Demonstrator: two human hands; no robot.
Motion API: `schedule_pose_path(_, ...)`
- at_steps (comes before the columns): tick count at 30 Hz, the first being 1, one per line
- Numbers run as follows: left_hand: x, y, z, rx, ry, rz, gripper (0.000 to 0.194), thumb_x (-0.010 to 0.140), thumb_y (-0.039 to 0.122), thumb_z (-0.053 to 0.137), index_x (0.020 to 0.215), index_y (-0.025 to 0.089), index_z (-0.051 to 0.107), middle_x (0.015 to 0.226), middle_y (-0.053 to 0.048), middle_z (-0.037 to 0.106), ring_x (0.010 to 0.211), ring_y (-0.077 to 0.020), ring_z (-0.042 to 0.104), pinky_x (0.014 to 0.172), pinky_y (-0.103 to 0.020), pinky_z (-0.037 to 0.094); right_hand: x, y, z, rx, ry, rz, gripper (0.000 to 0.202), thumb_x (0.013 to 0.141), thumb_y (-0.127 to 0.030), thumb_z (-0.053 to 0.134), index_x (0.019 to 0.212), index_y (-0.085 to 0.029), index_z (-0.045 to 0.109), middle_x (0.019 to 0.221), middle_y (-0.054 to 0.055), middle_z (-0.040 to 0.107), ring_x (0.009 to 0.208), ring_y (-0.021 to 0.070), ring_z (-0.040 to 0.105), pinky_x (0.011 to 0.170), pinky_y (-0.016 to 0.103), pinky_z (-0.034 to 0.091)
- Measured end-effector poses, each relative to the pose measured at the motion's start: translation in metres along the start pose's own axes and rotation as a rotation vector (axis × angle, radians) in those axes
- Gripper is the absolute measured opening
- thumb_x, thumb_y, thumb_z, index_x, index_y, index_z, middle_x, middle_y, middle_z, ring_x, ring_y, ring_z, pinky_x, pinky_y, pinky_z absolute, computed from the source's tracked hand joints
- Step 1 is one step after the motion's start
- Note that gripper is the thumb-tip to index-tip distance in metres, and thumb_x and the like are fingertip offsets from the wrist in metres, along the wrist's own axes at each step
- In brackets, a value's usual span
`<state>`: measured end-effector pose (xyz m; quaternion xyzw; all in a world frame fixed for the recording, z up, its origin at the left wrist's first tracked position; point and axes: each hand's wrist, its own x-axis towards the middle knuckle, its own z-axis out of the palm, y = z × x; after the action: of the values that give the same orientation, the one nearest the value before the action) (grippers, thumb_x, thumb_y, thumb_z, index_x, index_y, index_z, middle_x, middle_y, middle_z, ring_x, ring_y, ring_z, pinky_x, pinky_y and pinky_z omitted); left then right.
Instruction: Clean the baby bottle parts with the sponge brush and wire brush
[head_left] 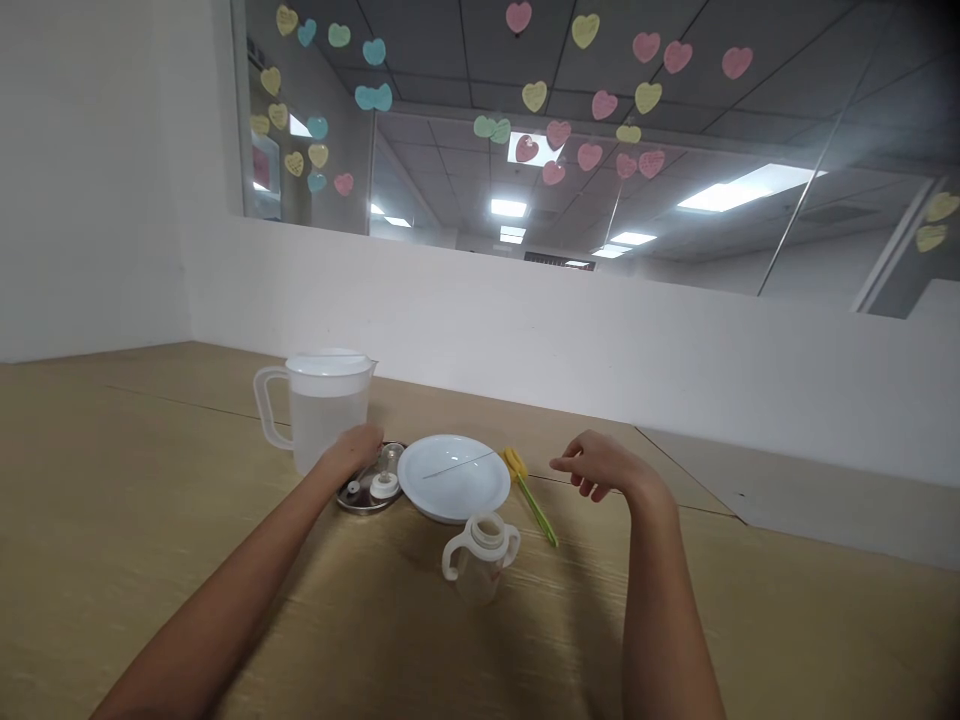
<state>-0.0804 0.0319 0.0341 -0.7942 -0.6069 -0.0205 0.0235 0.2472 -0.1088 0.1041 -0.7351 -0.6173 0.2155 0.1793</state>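
My left hand (358, 449) reaches over the back of a small round metal tray (361, 509), beside the pitcher; its fingers are mostly hidden. On the tray lie a white bottle collar (385, 487), a clear dome-shaped cap (391, 457) and a small white piece (353, 488). My right hand (600, 465) hovers above the table with loosely bent, parted fingers and nothing in them. Nearest to it lies a bottle brush (531, 492) with a yellow head and green handle. A two-handled baby bottle (481, 560) stands upright and uncapped in front of a white bowl (453, 476).
A lidded translucent pitcher (328, 405) stands at the back left, handle to the left. The wooden table (150, 480) runs to a white wall (480, 320). Above is a glass pane with heart-shaped sticky notes (585, 31).
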Motion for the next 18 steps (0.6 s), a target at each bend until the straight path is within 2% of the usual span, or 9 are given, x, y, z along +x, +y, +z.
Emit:
schedule_pose_path(2, 0.003, 0.001, 0.006, 0.018, 0.012, -0.026, 0.023, 0.082, 0.013, 0.047, 0.099, 0.009, 0.062, 0.102, -0.019, 0.062, 0.096, -0.0249, 0.059, 0.077, -0.033, 0.045, 0.0, -0.001, 0.0, -0.002, -0.001, -0.002, 0.022, 0.071, -0.032, 0.061, 0.069, -0.01, 0.059, 0.067, 0.01, 0.063, 0.051, 0.0142, 0.059, 0.042, 0.023, 0.048)
schedule_pose_path(7, 0.009, 0.006, 0.022, 0.026, -0.016, -0.048, 0.028, 0.087, 0.03, 0.049, 0.109, 0.013, 0.054, 0.105, -0.008, 0.058, 0.093, -0.0189, 0.057, 0.08, -0.039, 0.048, 0.004, 0.0, 0.003, -0.023, -0.011, -0.007, 0.023, 0.072, -0.033, 0.061, 0.071, -0.01, 0.06, 0.065, 0.01, 0.064, 0.051, 0.0147, 0.06, 0.042, 0.023, 0.048)
schedule_pose_path(13, 0.01, 0.007, 0.031, 0.032, -0.019, -0.07, 0.028, 0.087, 0.03, 0.051, 0.108, 0.013, 0.054, 0.105, -0.008, 0.057, 0.092, -0.0185, 0.057, 0.079, -0.038, 0.049, 0.025, 0.001, 0.02, -0.112, 0.027, -0.025, 0.023, 0.073, -0.03, 0.057, 0.067, -0.008, 0.061, 0.062, 0.012, 0.064, 0.044, 0.0149, 0.057, 0.042, 0.025, 0.045)
schedule_pose_path(15, 0.01, 0.007, 0.031, 0.04, -0.004, -0.079, 0.028, 0.087, 0.03, 0.05, 0.109, 0.013, 0.053, 0.106, -0.008, 0.056, 0.093, -0.0187, 0.056, 0.079, -0.038, 0.048, 0.035, -0.003, 0.029, -0.148, 0.095, -0.056, 0.022, 0.075, -0.028, 0.055, 0.076, -0.008, 0.064, 0.069, 0.014, 0.066, 0.051, 0.0168, 0.061, 0.048, 0.025, 0.046)
schedule_pose_path(18, 0.01, 0.008, 0.027, 0.056, 0.005, -0.1, 0.029, 0.087, 0.03, 0.051, 0.11, 0.013, 0.053, 0.107, -0.009, 0.056, 0.094, -0.019, 0.056, 0.079, -0.038, 0.049, 0.051, -0.011, 0.048, -0.186, 0.219, -0.147, 0.026, 0.082, -0.025, 0.046, 0.094, -0.01, 0.064, 0.094, 0.016, 0.066, 0.08, 0.0196, 0.064, 0.068, 0.025, 0.045)
